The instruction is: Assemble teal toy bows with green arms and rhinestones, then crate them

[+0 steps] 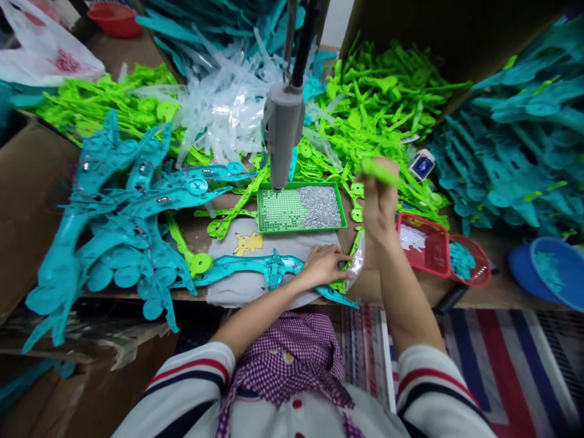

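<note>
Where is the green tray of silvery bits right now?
Near the middle of the head view, the green tray sits beyond the left hand, with the hanging grey tool showing over its left part.

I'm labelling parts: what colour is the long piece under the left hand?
Turquoise. The long piece shows best in the head view.

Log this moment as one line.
left hand: on long teal plastic piece | right hand: blurred, holding lime-green plastic piece | green rectangular plastic tray: small silvery pieces inside
</note>
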A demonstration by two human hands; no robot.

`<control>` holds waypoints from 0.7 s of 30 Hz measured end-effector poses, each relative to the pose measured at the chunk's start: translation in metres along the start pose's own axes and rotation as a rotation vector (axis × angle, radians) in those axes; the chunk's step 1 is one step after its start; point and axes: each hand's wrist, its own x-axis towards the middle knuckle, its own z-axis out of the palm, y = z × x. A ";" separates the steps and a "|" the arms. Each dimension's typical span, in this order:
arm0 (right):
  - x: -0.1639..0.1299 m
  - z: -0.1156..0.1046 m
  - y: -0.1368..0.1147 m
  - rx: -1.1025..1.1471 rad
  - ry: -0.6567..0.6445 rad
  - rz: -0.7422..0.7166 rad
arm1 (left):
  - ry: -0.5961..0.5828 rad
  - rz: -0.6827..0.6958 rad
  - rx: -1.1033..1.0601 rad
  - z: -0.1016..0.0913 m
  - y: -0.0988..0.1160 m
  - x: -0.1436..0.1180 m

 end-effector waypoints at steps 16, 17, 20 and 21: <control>-0.146 -0.075 -0.083 -0.352 -0.377 -0.127 | 0.441 0.114 -0.119 -0.019 0.036 -0.146; -0.151 -0.076 -0.092 -0.353 -0.466 -0.164 | 0.459 0.068 -0.122 -0.016 0.034 -0.173; -0.164 -0.069 -0.119 -0.306 -0.645 -0.300 | 0.537 -0.078 -0.075 -0.009 0.029 -0.225; -0.166 -0.064 -0.126 -0.290 -0.673 -0.336 | 0.543 -0.113 -0.064 -0.010 0.029 -0.230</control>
